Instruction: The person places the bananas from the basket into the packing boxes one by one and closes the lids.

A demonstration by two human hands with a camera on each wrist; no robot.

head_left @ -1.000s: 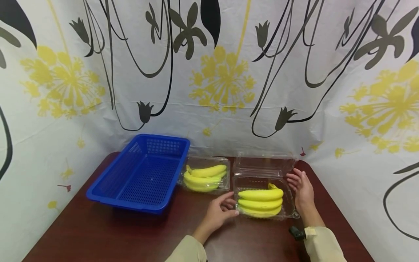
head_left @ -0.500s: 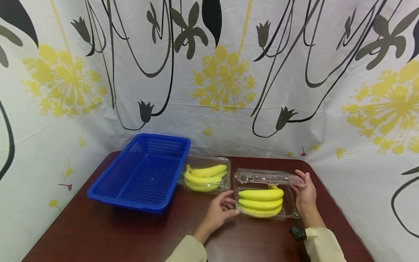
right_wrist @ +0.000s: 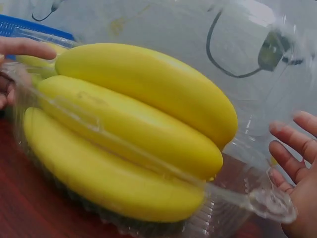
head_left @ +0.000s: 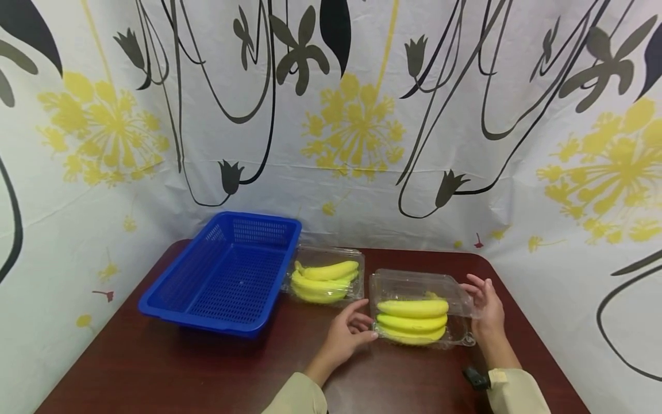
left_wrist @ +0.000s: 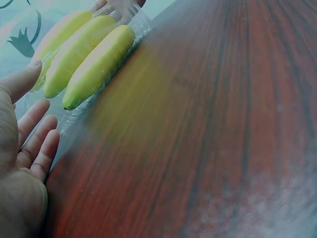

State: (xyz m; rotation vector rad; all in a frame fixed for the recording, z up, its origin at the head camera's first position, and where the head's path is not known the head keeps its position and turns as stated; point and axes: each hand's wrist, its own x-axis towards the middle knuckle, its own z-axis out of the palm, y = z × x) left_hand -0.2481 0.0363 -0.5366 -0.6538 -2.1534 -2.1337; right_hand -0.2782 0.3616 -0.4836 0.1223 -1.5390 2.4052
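A bunch of yellow bananas lies in a clear plastic clamshell box on the table's right half. The box's hinged lid tilts forward over the bananas, partly lowered. At the box's left side rests my left hand, thumb near the front corner and fingers loosely bent; in the left wrist view its fingers are spread beside the box. My right hand has its fingertips against the lid's right edge. The right wrist view shows those fingers extended, near the box's corner tab.
Left of this box sits a second clear clamshell box with bananas inside. A blue perforated basket stands farther left. The dark red table meets a patterned white cloth behind.
The lid has swung from standing back to leaning forward over the bananas, and my right hand has moved slightly right with it. My left hand stays at the box's left side.
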